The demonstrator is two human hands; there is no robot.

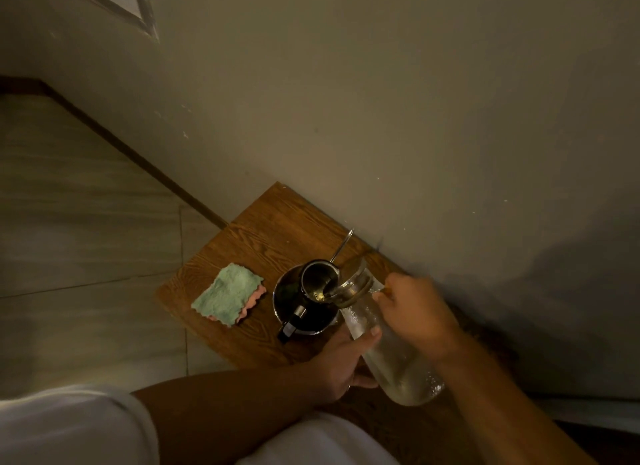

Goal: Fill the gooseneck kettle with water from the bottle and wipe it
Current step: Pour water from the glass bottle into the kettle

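A steel gooseneck kettle (294,293) with a black handle stands open on the wooden table (263,229), its thin spout rising toward the wall. A clear glass bottle (391,354) is tilted over it, its mouth at the kettle's opening. My left hand (343,359) wraps the bottle's body from the near side. My right hand (414,310) holds the bottle near its neck from the right. A folded green and pink cloth (227,296) lies left of the kettle.
The table stands against a plain wall (415,118) on its far side. To the left is pale tiled floor (69,222) below the table's edge. My white clothing fills the bottom of the view.
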